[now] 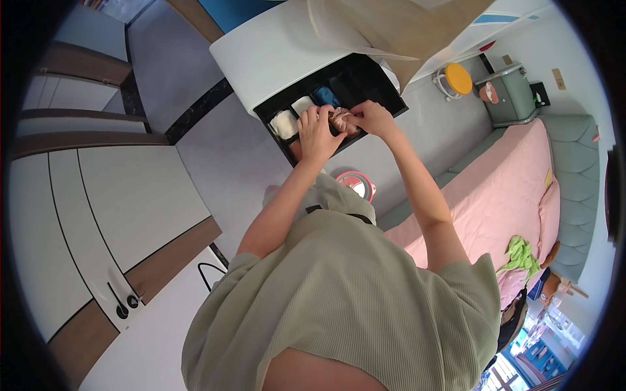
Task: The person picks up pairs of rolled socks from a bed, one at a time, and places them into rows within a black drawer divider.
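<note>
A black drawer (375,81) is pulled out of a white cabinet (280,55), with small folded cloth items in its compartments. Both my hands are in its near part, around a shiny brownish-pink cloth bundle (343,122). My left hand (316,135) rests along the bundle's left side, fingers bent and thumb against its near edge. At the other side, my right hand (373,119) pinches the cloth between thumb and fingers. Beyond them lies a blue folded cloth (326,96). White folded cloths (283,124) sit to the left, and a brown cloth (296,150) is partly hidden by my left hand.
Beneath the drawer, a round pink-rimmed object (357,185) stands on the grey floor. A bed with a pink cover (482,182) is at the right. Farther back are a yellow-topped stool (458,79) and a grey-green bedside cabinet (512,98). A beige curtain (411,32) hangs over the white cabinet.
</note>
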The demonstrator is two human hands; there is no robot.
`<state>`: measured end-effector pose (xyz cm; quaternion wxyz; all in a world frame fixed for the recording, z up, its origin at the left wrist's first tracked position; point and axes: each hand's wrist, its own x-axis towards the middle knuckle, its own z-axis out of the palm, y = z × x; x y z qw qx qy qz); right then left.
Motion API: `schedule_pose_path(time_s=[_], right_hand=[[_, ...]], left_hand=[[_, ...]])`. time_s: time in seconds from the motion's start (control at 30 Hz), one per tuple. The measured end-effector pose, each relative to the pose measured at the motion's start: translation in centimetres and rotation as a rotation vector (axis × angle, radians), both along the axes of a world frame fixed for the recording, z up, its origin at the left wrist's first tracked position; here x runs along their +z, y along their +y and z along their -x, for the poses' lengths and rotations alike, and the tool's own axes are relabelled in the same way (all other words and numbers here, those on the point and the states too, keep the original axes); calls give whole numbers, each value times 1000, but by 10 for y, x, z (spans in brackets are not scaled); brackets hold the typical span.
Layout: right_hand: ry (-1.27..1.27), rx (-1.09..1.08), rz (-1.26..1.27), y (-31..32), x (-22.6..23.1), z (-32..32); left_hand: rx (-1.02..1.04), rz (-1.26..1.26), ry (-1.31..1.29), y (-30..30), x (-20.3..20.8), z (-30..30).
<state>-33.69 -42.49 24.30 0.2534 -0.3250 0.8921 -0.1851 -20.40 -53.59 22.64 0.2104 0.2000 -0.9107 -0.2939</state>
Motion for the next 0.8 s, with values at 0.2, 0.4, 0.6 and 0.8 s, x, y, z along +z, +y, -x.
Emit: schedule_pose_path(time_s=[0.2, 0.4, 0.6, 0.8], right_hand=[[20, -29, -94, -9, 11, -10], [112, 25, -152, -16, 12, -15], [309, 9, -196, -25, -14, -21], [277, 3, -165, -19, 5, -25]], left_hand=[[-32, 87, -54, -1, -3, -6], [-45, 86, -57, -5, -8, -10], [-54, 187, -123, -1, -1, -10], [-104, 186, -63, -1, -8, -14]])
